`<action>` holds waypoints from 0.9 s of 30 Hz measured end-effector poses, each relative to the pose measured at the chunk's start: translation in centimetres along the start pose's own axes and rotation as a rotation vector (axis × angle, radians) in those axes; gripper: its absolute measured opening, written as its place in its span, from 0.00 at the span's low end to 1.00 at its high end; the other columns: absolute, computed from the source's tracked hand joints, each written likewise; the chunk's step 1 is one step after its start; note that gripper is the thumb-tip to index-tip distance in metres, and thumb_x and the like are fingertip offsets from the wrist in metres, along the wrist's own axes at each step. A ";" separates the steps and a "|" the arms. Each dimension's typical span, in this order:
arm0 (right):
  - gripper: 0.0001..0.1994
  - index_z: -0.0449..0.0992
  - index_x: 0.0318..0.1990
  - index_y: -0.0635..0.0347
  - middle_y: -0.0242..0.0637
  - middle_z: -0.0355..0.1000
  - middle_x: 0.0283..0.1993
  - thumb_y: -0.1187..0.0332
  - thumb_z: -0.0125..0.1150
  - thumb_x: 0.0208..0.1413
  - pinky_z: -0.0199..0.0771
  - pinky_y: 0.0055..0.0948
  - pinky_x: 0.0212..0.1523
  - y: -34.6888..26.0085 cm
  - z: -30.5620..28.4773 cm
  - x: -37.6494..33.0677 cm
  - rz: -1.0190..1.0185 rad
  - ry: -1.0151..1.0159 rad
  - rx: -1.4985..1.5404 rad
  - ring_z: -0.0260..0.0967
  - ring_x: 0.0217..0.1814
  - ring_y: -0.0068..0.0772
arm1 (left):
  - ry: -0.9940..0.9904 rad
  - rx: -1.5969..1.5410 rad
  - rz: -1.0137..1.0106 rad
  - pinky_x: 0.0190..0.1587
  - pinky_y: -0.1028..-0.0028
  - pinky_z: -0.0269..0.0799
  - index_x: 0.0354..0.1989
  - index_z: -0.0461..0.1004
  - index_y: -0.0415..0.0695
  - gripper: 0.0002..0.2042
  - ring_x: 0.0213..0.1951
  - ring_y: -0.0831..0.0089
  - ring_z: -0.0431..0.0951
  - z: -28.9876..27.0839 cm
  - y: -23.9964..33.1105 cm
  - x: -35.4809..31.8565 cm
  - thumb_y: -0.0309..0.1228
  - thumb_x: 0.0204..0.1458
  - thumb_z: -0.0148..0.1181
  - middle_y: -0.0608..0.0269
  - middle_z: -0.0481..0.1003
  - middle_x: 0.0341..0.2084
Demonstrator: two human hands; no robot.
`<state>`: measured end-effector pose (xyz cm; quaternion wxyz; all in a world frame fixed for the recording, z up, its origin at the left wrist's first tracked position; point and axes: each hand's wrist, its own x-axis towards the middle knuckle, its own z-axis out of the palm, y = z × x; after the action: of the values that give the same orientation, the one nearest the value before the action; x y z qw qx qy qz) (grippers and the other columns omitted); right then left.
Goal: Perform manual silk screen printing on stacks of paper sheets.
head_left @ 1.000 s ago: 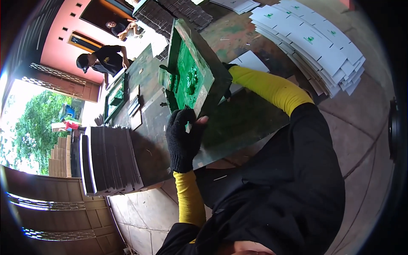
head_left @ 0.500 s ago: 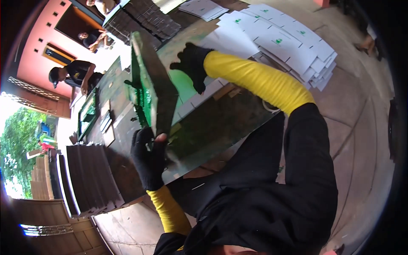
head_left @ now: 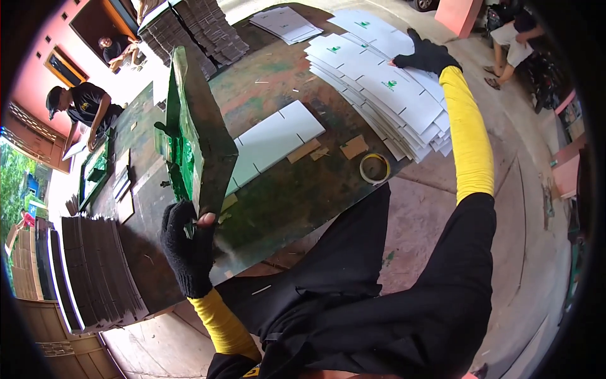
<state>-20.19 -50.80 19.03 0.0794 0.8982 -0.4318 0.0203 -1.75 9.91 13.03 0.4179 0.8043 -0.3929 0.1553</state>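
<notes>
1. L hand (head_left: 187, 246), black glove, clamped on near corner of the green-inked printing frame (head_left: 192, 136); frame now tipped up on edge over bench's (head_left: 284, 196) left-centre, steeper than 1 s ago.
2. R hand (head_left: 427, 55) has left the frame, now flat on the stack of white printed sheets (head_left: 385, 88) at bench's far right edge; fingers spread, gripping nothing.
3. Printed white sheet (head_left: 271, 142) exposed mid-bench. Looks like the sheet swap is underway.
4. Tape roll (head_left: 374, 168) near front edge.

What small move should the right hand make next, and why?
Probably pinch the top white sheet and slide it off the stack. The right hand already rests on it, while the left hand holds the green screen frame tilted up, above the printed sheet.
</notes>
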 end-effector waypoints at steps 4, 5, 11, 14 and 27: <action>0.67 0.43 0.81 0.49 0.65 0.70 0.64 0.15 0.56 0.39 0.65 0.52 0.67 0.0 3.0 1.4 0.058 0.000 -0.107 0.71 0.66 0.61 | 0.022 -0.011 0.013 0.42 0.67 0.72 0.41 0.74 0.36 0.18 0.36 0.61 0.75 0.3 0.1 -0.4 0.31 0.48 0.76 0.54 0.74 0.34; 0.67 0.43 0.81 0.49 0.65 0.70 0.64 0.15 0.56 0.39 0.65 0.52 0.67 -0.3 3.3 1.6 0.055 0.001 -0.099 0.71 0.66 0.61 | 0.029 -0.009 0.021 0.42 0.67 0.72 0.41 0.74 0.36 0.18 0.36 0.60 0.75 0.3 -0.1 -0.5 0.31 0.48 0.76 0.54 0.74 0.34; 0.50 0.66 0.70 0.54 0.54 0.76 0.57 0.27 0.64 0.46 0.70 0.46 0.59 -7.3 3.4 -0.8 -0.356 0.507 -0.029 0.75 0.59 0.54 | -0.012 0.059 0.006 0.42 0.67 0.72 0.42 0.74 0.36 0.18 0.36 0.60 0.76 -0.3 0.5 0.1 0.31 0.49 0.76 0.54 0.74 0.34; 0.37 0.75 0.60 0.56 0.48 0.77 0.52 0.39 0.69 0.49 0.72 0.47 0.53 -14.1 5.8 -4.2 -0.638 0.454 0.167 0.76 0.54 0.51 | 0.027 0.002 0.032 0.42 0.67 0.72 0.41 0.75 0.36 0.17 0.36 0.60 0.76 0.2 0.3 0.4 0.30 0.48 0.76 0.54 0.74 0.33; 0.14 0.82 0.48 0.53 0.45 0.77 0.50 0.61 0.64 0.57 0.71 0.47 0.41 -21.4 20.7 -10.4 -0.753 0.466 0.496 0.76 0.42 0.46 | -0.171 -0.066 0.065 0.37 0.66 0.71 0.31 0.73 0.40 0.15 0.32 0.59 0.75 5.2 1.3 1.2 0.29 0.44 0.78 0.57 0.72 0.27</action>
<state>-10.70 -32.99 -5.14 -0.0405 0.9550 -0.0310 0.2921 -2.35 4.78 11.28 0.4039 0.7871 -0.4581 0.0865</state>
